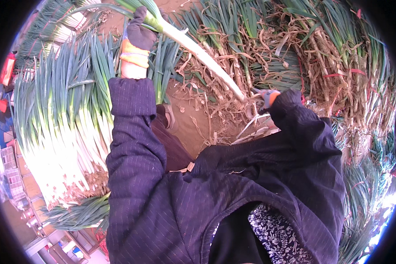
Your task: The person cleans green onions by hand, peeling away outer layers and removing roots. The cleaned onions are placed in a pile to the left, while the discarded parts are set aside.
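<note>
My left hand (141,33), in a dark work glove with an orange cuff, grips a large green onion (201,54) at the base of its leaves. The white stalk slants down to the right, its root end close to my right hand (267,99). That hand wears a grey and orange glove, partly covered by the dark sleeve; its fingers are blurred, and whether they hold anything cannot be told. Cleaned green onions (82,122) with white stalks lie in a wide row left of my left arm. Dry peeled leaves (201,115) litter the ground between my hands.
Unpeeled green onions (231,62) with dry brown leaves lie ahead, and tied bundles (336,66) of them lie to the right. Tied bundles of cleaned onions (66,29) are at the upper left. Plastic crates (11,175) stand at the far left. More green leaves (79,213) lie at the lower left.
</note>
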The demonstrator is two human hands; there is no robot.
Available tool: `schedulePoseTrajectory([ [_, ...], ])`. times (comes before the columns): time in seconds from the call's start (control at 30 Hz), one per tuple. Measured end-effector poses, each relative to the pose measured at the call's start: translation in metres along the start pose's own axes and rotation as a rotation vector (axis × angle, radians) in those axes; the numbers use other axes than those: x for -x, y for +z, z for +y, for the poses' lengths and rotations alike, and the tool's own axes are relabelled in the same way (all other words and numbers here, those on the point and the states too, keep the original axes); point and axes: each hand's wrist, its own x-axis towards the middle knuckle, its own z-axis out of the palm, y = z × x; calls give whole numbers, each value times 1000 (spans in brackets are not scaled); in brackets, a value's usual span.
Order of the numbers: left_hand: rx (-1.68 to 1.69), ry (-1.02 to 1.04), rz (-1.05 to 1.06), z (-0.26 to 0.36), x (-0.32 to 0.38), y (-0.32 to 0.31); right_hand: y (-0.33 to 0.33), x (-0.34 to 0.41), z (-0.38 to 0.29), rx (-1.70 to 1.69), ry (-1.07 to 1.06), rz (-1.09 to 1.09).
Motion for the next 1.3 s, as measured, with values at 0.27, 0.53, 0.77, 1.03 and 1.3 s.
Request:
schedulePoseTrajectory([
  [0.27, -125, -60, -51, -64, -1, 67, -108, -1, -122, -1335, -461, 487],
  [0.53, 396, -326, -388, -91, -6, 79, -92, -6, -120, -2045, -745, -80],
  [0.77, 451, -249, -251, -137, -17, 62, -106, 5, -108, -1835, -449, 353],
  [1.03, 119, -217, 36, -153, -10, 80, -129, -2, -102, -1616, -155, 845],
  [1.3, -23, -170, 219, -159, -10, 85, -113, -20, -77, -1624, -225, 708],
])
